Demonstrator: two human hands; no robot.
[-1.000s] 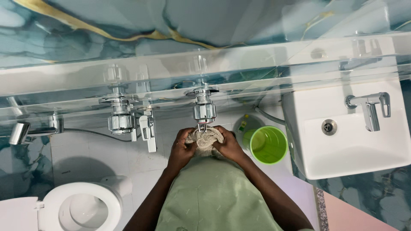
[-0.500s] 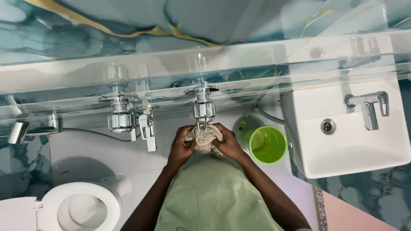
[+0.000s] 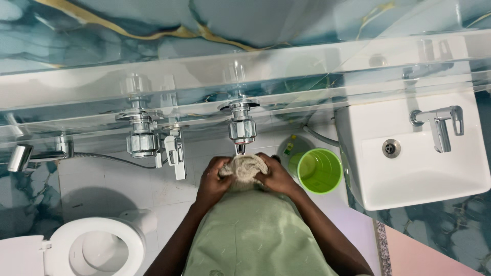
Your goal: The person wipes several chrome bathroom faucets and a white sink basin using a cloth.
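Observation:
My left hand [image 3: 212,179] and my right hand [image 3: 275,175] both grip a bunched beige cloth [image 3: 243,169], one hand on each side of it. The cloth is held just under the spout of a chrome wall tap [image 3: 242,129]. Below the hands my green garment [image 3: 255,232] fills the lower middle of the view.
A second chrome tap with a lever [image 3: 146,143] is mounted to the left, with a hand sprayer and hose [image 3: 23,157] further left. A white toilet [image 3: 97,248] sits at bottom left. A green bucket [image 3: 319,171] stands right of my hands. A white washbasin with tap [image 3: 419,153] is at right.
The cloth and both hands have dropped slightly from the tap's spout, which now shows clear above the cloth. The view has shifted a little.

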